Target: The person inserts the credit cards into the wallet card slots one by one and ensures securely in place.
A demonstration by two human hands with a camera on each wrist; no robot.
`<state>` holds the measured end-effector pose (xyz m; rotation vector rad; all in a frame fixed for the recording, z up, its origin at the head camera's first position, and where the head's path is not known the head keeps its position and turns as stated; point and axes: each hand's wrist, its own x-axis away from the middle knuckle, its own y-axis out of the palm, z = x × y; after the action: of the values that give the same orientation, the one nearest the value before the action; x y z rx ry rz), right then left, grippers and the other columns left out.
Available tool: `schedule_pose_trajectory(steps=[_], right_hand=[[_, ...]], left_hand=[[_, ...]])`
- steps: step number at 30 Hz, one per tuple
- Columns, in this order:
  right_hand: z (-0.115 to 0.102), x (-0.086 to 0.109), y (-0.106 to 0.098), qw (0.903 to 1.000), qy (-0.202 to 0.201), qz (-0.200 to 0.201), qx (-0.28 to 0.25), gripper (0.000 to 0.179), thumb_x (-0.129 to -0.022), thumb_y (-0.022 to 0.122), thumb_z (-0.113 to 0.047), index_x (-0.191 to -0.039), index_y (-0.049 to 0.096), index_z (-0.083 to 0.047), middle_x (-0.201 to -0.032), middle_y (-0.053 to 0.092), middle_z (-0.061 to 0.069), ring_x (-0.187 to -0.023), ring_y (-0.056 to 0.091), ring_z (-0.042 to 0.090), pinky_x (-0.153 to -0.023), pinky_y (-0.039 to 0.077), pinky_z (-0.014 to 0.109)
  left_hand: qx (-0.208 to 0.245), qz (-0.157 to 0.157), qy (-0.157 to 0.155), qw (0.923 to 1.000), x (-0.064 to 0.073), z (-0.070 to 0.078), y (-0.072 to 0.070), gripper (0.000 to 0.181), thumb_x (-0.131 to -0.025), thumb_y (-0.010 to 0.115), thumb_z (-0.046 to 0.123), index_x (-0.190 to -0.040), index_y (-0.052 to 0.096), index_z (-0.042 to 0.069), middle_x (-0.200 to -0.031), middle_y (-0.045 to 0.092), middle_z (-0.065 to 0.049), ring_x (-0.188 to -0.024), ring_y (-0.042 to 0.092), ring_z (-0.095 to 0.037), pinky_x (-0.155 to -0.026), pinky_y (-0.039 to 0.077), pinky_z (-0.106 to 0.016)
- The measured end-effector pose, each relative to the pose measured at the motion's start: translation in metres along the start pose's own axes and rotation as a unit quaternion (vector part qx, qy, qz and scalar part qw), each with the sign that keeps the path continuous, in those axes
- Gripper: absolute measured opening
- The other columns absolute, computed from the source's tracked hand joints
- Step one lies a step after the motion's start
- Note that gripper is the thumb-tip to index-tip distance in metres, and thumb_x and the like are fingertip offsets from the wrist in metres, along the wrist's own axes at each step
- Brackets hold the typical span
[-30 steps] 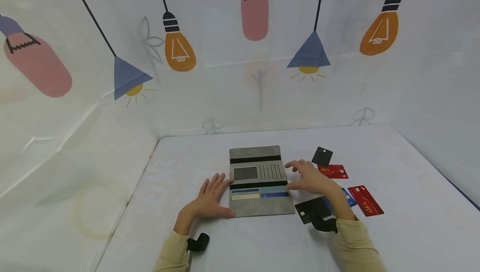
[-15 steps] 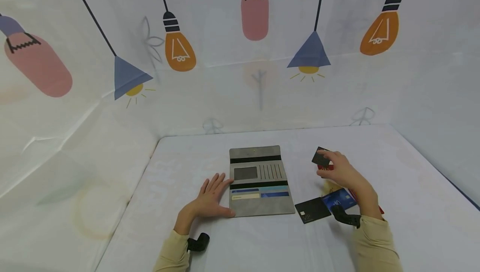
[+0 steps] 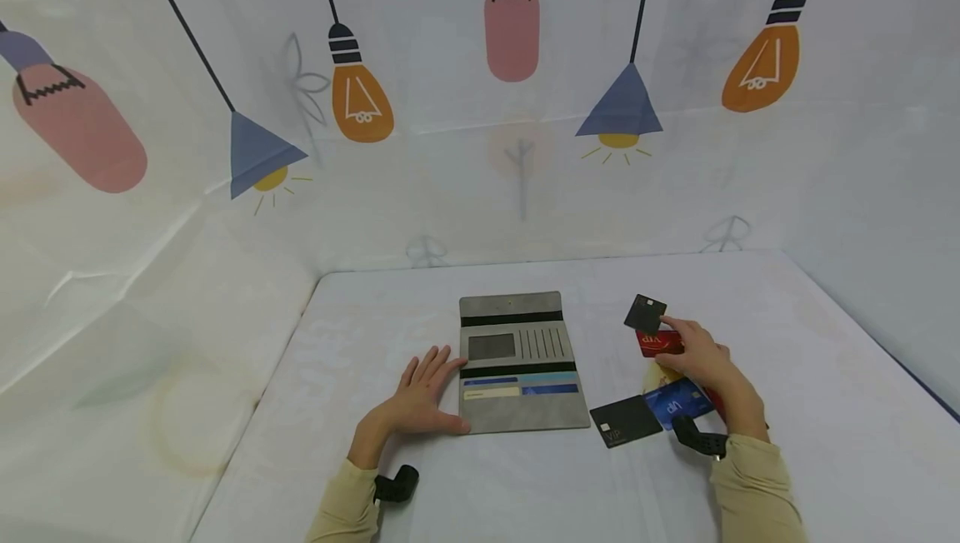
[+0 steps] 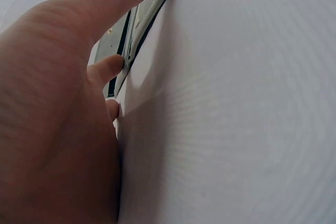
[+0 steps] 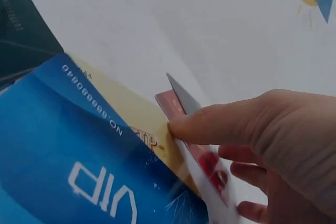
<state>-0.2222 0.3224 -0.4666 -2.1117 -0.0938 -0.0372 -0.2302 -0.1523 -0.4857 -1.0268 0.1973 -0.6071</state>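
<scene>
A grey wallet (image 3: pixel 525 418) lies unfolded on the table, with cards in its lower slots. My left hand (image 3: pixel 420 401) rests at its left edge with fingers spread; in the left wrist view the thumb (image 4: pixel 115 3) reaches the wallet's edge. My right hand (image 3: pixel 701 356) is over the loose cards to the right. Its index fingertip is at the corner of a small black card (image 3: pixel 645 312), and its thumb is at the near edge of a red VIP card (image 3: pixel 654 344), which the black card partly overlaps. In the right wrist view, the thumb (image 5: pixel 210 124) overlaps the red card's edge.
Below the red card lie a yellow card (image 3: pixel 657 376), a blue VIP card (image 3: pixel 675 400) and a black VIP card (image 3: pixel 626 420). Another red card (image 3: pixel 717 403) is mostly hidden beneath the right wrist. A printed white backdrop (image 3: pixel 450 193) rises behind the white table (image 3: pixel 390 310).
My right hand has moved from the wallet's right edge over to the small black card, then slightly back to the red card's right part. The left hand and wallet have stayed put.
</scene>
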Motion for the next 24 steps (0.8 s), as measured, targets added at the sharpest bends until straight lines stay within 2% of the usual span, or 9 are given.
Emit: schedule_pose_trajectory(steps=[7,16,24], right_hand=[[-0.001,0.002,0.000,0.9996,0.016,0.004,0.021,0.074,-0.088,0.069,-0.032,-0.144,0.036,0.005,-0.134,0.036,0.040,-0.120,0.034,0.056,-0.090,0.029,0.074],[-0.007,0.001,0.001,0.9978,0.043,0.015,0.048,0.068,-0.088,0.068,-0.037,-0.132,0.048,0.010,-0.125,0.041,0.040,-0.113,0.034,0.054,-0.087,0.035,0.067],[-0.009,0.002,0.000,0.9977,0.050,0.023,0.039,0.067,-0.087,0.070,-0.036,-0.128,0.049,0.013,-0.121,0.043,0.039,-0.111,0.035,0.053,-0.088,0.035,0.067]], left_hand=[[-0.003,0.001,0.000,1.0000,0.000,-0.001,0.001,0.099,-0.076,0.076,0.059,-0.156,0.029,0.022,-0.166,0.008,-0.012,-0.153,-0.002,-0.032,-0.119,-0.005,-0.057],[0.000,0.003,0.002,1.0000,0.000,0.000,0.000,0.100,-0.076,0.077,0.057,-0.156,0.030,0.021,-0.166,0.009,-0.014,-0.153,-0.002,-0.033,-0.119,-0.004,-0.058],[-0.006,0.004,0.007,1.0000,0.000,0.000,0.001,0.100,-0.076,0.077,0.057,-0.156,0.030,0.020,-0.166,0.009,-0.014,-0.153,-0.001,-0.034,-0.118,-0.003,-0.058]])
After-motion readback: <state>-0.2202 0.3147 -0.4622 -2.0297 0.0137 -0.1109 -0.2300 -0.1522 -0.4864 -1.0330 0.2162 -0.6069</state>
